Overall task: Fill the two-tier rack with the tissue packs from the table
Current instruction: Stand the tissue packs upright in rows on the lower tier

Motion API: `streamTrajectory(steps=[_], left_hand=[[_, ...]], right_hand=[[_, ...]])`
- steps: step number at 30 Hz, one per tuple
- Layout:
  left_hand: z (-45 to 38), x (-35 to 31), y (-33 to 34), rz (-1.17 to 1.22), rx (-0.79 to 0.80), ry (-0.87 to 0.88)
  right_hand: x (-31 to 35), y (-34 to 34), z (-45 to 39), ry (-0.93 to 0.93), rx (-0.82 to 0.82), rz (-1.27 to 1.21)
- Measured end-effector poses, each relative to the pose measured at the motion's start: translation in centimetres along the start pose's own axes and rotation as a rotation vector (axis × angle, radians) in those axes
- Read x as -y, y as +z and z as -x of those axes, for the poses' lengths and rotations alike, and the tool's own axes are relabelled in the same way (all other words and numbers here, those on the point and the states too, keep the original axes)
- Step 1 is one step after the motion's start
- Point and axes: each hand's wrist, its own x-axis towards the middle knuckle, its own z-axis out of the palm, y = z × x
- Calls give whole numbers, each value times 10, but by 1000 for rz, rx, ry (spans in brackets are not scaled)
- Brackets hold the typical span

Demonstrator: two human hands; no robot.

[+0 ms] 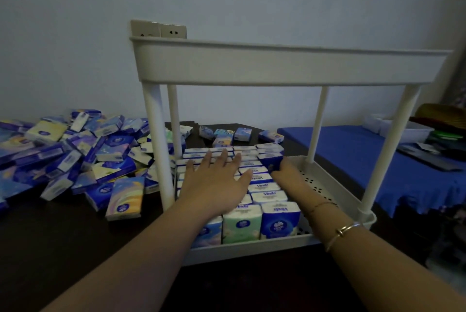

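While the left hand (216, 180) lies with spread fingers on the packed rows (262, 185) in the rack (285, 67), the right hand (287, 173) grips a blue pack (271, 161) at its 11 o'clock

Dark table (63, 243), bearing a white two-tier rack (285, 67) at centre and a loose heap of tissue packs (75, 157) to the left, a few stray packs (227, 135) lying behind the rack. Rack's lower tier (327, 185) holding upright packs in rows (262, 200), right side bare. Beside the table on the right, a blue-covered surface (353, 150) carrying a white tray (408, 132) and dark clutter (438, 145).
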Motion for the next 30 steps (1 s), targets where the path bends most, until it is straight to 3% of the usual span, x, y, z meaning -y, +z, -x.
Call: streamTrajectory(steps=[8, 12, 14, 18, 20, 25, 30], left_hand=[[0, 1, 3, -12, 11, 0], [7, -2, 2, 6, -8, 18], [11, -3, 0, 56, -95, 28], [23, -10, -9, 66, -452, 148], [32, -14, -16, 203, -537, 198], [73, -4, -32, 654, -571, 244], [135, 43, -30, 914, -573, 150]], right_hand=[[6, -7, 13, 68, 72, -84], [20, -27, 34, 28, 35, 8], [28, -41, 54, -21, 30, 31], [41, -63, 100, -169, 50, 47], [48, -67, 122, -232, 35, 48], [65, -54, 169, -369, 30, 39], [88, -26, 212, -470, 102, 83]])
